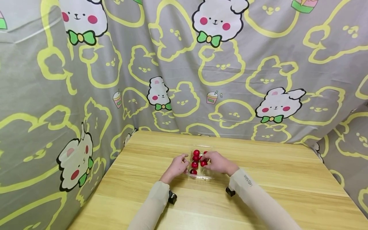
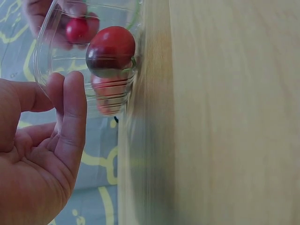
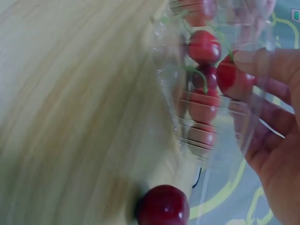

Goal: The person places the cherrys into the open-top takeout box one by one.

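A small clear plastic container stands on the wooden table and holds several red cherries. My left hand rests against its left side, fingers nearly straight beside the clear wall. A big cherry lies against that wall inside. My right hand reaches in from the right and pinches one cherry between fingertips. Another cherry lies at the container's near end; whether it is inside or on the table is unclear.
A grey curtain with yellow and white rabbit prints hangs behind and on both sides of the table. Bare wood stretches left, right and in front of the container. Small black devices sit under both wrists.
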`<state>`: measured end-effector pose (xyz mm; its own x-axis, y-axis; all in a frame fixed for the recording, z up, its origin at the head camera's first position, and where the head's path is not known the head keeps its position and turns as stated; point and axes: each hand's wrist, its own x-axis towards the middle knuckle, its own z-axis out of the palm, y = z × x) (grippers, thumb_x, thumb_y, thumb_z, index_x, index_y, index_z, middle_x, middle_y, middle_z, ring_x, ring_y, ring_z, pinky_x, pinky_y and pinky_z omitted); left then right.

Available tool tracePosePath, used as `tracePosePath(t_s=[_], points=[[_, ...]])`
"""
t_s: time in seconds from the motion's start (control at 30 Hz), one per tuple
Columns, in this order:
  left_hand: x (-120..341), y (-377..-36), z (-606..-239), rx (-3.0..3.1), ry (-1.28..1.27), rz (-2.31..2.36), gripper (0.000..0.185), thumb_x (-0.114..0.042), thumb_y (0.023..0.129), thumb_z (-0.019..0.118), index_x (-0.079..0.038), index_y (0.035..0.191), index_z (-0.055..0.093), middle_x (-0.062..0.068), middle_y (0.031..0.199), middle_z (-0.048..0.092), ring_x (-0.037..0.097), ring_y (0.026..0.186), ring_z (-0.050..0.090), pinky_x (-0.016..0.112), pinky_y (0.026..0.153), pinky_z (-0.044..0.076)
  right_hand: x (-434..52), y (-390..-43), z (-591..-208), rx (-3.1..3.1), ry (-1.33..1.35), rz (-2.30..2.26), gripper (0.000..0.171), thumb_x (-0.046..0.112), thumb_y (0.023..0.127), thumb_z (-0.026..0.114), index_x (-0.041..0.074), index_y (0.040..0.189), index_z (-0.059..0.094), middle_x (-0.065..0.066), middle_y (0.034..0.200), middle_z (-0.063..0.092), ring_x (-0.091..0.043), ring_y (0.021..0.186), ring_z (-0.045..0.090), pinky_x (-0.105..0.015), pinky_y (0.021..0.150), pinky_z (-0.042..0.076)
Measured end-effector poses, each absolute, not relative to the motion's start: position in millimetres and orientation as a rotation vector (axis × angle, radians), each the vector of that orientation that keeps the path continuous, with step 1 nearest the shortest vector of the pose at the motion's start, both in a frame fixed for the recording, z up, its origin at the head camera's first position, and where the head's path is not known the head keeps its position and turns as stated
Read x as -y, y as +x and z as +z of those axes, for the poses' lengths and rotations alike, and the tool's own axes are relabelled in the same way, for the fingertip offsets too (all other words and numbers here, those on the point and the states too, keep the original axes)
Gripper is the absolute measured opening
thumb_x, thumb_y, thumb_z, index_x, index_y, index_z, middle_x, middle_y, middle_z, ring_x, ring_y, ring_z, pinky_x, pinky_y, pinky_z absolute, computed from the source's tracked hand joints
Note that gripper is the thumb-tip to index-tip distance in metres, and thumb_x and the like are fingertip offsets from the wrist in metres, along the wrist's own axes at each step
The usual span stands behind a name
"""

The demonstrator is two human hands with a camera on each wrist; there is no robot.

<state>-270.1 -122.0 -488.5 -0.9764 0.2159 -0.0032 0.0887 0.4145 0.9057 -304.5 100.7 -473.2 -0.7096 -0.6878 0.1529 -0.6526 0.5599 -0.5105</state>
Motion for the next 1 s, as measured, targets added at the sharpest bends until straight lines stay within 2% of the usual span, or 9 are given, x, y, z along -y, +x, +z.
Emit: tracePosePath(t_s=[0.13, 0.33, 0.63, 1.0], points=[[122.0, -270.4, -488.4, -2.547, 0.268, 1.61, 0.048, -0.001, 0.092, 0.048, 0.009, 0.138, 0.039, 0.011, 0.084, 0.054, 0.012, 0.054, 0.056, 0.029, 0.055, 0.056, -96.6, -305.9, -477.5, -2.741, -1.2, -0.783, 0.024, 0.011, 0.08, 0.074, 0.006, 0.103, 0.069, 0.005, 0.092, 0.059, -0.014, 0.086, 0.059, -0.027, 0.075, 0.052], [122.3, -270.4, -488.4, -2.538, 0.277, 1.617, 0.049, -0.001, 0.092, 0.048, 0.01, 0.138, 0.038, 0.017, 0.088, 0.056, 0.013, 0.054, 0.056, 0.029, 0.055, 0.056, -92.8, -308.6, -481.2, -2.785, -1.259, -0.682, 0.025, 0.01, 0.078, 0.074, 0.006, 0.102, 0.07, 0.004, 0.089, 0.054, -0.013, 0.081, 0.056, -0.025, 0.071, 0.051], [123.1, -273.0, -489.6, -2.523, 0.284, 1.63, 0.049, -0.002, 0.092, 0.048, 0.01, 0.139, 0.037, 0.019, 0.09, 0.056, 0.013, 0.054, 0.056, 0.03, 0.055, 0.056, -90.3, -309.6, -482.3, -2.819, -1.286, -0.575, 0.027, 0.012, 0.079, 0.075, 0.005, 0.104, 0.07, 0.002, 0.094, 0.059, -0.014, 0.081, 0.057, -0.024, 0.072, 0.051], [123.8, -273.4, -490.7, -2.505, 0.277, 1.65, 0.05, -0.003, 0.092, 0.049, 0.01, 0.139, 0.036, 0.018, 0.088, 0.056, 0.014, 0.055, 0.057, 0.03, 0.055, 0.056, -87.2, -312.1, -483.8, -2.831, -1.296, -0.523, 0.023, 0.015, 0.079, 0.076, 0.007, 0.1, 0.072, 0.002, 0.094, 0.062, -0.009, 0.079, 0.056, -0.025, 0.072, 0.051]])
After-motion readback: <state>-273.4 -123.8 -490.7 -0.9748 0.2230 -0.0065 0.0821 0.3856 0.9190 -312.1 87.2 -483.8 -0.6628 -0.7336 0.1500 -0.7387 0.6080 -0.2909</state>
